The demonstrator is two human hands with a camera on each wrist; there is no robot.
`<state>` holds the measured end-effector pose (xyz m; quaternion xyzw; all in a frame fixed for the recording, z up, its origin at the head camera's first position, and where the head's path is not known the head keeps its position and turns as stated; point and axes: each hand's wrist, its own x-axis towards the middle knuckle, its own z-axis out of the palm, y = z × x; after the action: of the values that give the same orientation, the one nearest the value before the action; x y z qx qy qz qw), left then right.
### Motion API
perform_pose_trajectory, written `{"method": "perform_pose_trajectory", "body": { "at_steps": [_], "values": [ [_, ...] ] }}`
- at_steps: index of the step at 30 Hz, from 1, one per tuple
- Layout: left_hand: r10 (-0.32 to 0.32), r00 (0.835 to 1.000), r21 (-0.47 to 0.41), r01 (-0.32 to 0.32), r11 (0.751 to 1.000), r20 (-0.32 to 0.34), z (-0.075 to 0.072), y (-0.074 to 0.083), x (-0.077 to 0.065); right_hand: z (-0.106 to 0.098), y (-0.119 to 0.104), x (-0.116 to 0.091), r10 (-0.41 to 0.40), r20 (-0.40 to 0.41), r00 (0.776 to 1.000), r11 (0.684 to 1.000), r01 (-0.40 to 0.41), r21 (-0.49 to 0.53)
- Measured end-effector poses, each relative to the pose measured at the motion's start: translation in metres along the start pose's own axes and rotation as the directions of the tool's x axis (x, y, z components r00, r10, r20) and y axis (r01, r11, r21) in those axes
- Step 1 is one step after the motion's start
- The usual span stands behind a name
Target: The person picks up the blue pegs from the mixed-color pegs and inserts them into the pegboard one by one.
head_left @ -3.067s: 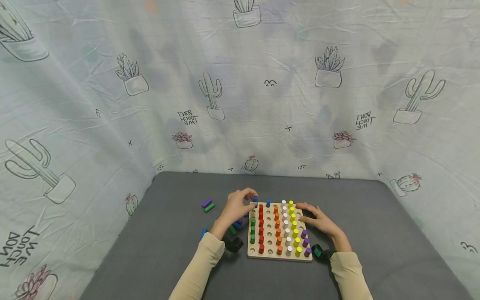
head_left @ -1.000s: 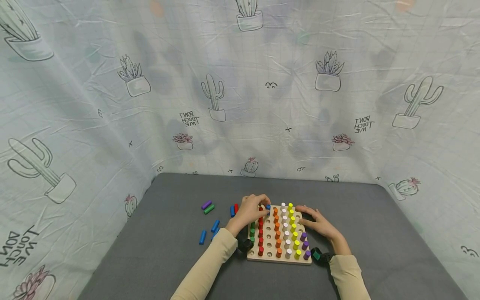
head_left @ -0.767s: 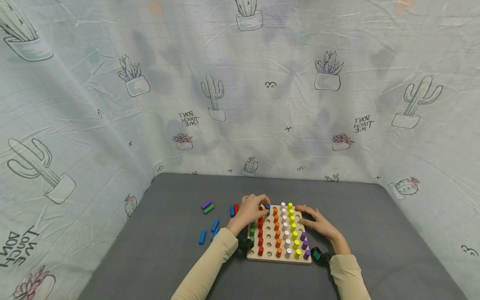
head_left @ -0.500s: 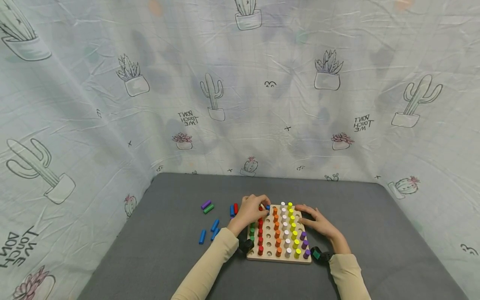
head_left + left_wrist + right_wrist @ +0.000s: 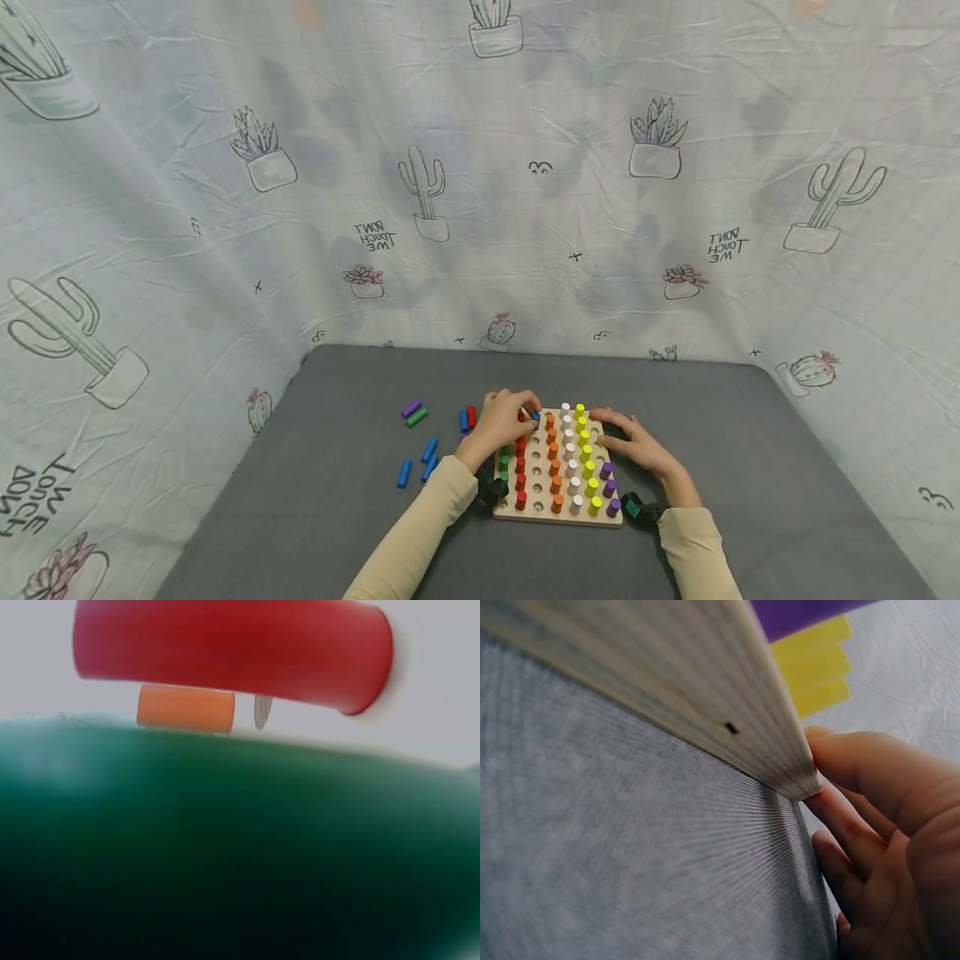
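In the head view, a wooden pegboard [image 5: 512,513] carries upright rows of coloured pegs. My left hand [image 5: 497,423] reaches over its far left corner and pinches a blue peg [image 5: 536,419] at the far end of the third row. That hand hides part of the first row's far end. At the board's right edge is my right hand [image 5: 637,442]; the right wrist view has the thumb and fingers [image 5: 855,825] gripping the board's corner. A green surface fills most of the left wrist view, below a red peg [image 5: 232,649] and an orange peg [image 5: 186,709].
Loose blue pegs [image 5: 404,473] lie on the grey table [image 5: 315,517] left of the board. Farther back are a purple peg [image 5: 411,408] and a green peg [image 5: 417,417]. A loose red peg [image 5: 471,417] lies near the left hand. A patterned curtain [image 5: 480,208] hangs behind.
Since the oldest frame, my left hand has moved right, from a blue peg at the board's far left corner to the one in the third row. The right hand has stayed at the edge.
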<state>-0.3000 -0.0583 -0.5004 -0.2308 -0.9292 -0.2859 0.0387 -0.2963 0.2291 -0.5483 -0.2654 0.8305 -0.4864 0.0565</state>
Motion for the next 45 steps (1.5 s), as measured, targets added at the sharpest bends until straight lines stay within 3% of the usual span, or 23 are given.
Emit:
{"method": "perform_pose_trajectory", "body": {
  "at_steps": [8,25,45],
  "values": [
    [-0.001,1.000,-0.011,0.001,1.000,-0.011,-0.003,0.002,-0.003,0.000,-0.001,0.000,-0.005,0.004,1.000,1.000,0.005,0.001],
    [-0.008,0.994,-0.081,-0.001,0.997,-0.109,-0.016,-0.003,-0.011,0.000,-0.001,-0.001,-0.002,-0.004,1.000,1.000,0.002,-0.005],
    [-0.062,0.986,-0.146,0.039,0.988,-0.156,-0.030,-0.025,-0.023,0.000,-0.001,-0.001,-0.035,-0.011,0.999,0.999,0.035,-0.006]
  ]
}}
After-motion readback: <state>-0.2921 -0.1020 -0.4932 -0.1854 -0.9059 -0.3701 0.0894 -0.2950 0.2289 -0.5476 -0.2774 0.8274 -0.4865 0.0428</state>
